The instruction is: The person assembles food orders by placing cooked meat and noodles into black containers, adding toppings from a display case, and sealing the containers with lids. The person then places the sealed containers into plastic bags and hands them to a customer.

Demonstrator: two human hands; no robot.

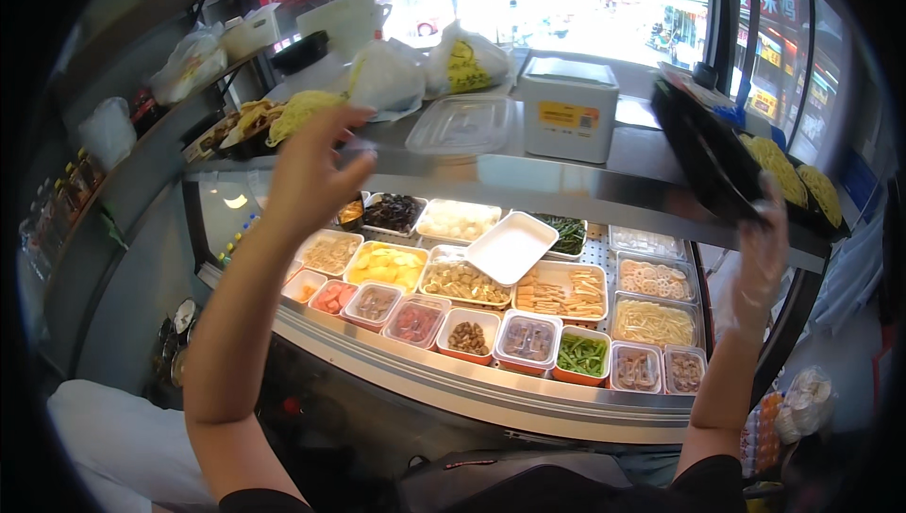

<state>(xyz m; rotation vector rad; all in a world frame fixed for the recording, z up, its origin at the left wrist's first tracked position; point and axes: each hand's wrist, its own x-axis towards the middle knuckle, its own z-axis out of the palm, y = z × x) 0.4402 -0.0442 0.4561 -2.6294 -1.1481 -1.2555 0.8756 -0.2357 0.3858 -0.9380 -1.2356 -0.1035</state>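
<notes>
My right hand (763,247), in a thin clear glove, grips the lower end of a black plastic tray (698,140). The tray is tipped steeply above the right end of the counter, beside bundles of yellow noodles (779,168). Raised over the left part of the counter, my left hand (326,168) is empty, with fingers bent and apart. It is nearest to a heap of noodles (304,115) at the left. Between my hands, a clear plastic lid (462,126) lies on the counter near a pale box (569,115) with an orange label.
Below the counter, a lit case holds several food tubs, including green pepper strips (582,353) and yellow slices (385,268). An empty-looking white tray (512,247) rests across them. Filled plastic bags (467,62) stand behind the lid. Shelves with bottles (71,178) line the left wall.
</notes>
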